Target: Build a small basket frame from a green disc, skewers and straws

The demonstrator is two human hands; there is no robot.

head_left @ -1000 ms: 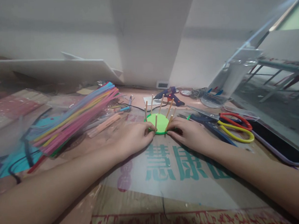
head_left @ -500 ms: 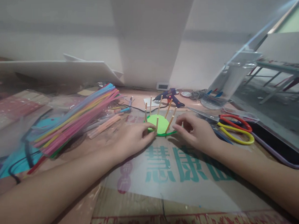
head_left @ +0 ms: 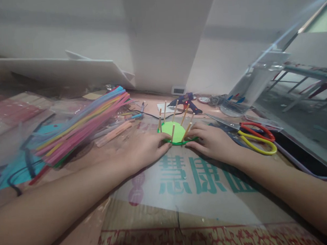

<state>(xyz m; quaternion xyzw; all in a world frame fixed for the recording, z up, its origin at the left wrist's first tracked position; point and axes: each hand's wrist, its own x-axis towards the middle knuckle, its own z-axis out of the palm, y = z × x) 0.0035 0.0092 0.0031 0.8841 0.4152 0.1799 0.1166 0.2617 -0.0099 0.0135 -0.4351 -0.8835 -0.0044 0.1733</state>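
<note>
A bright green disc [head_left: 175,130] lies on the cardboard with several thin wooden sticks [head_left: 184,115] standing up around its rim. Along the disc's edge runs a darker green pipe cleaner [head_left: 177,143], its end reaching out to the right. My left hand [head_left: 156,144] pinches the front-left rim beside a stick; its fingertips partly hide what lies between them. At the right edge, my right hand [head_left: 204,140] has thumb and fingers closed around the pipe cleaner's free end, close to the front-right stick.
A bundle of coloured pipe cleaners [head_left: 85,127] lies to the left. Behind the disc rests a glue gun [head_left: 187,102] with a small red light. Scissors [head_left: 257,137], a phone [head_left: 303,156] and a clear plastic jar [head_left: 234,106] are on the right.
My right hand has moved slightly left, closer to the disc and the front-right stick, with the pipe cleaner between its fingers. My left hand stays at the rim. The view has tilted slightly.
</note>
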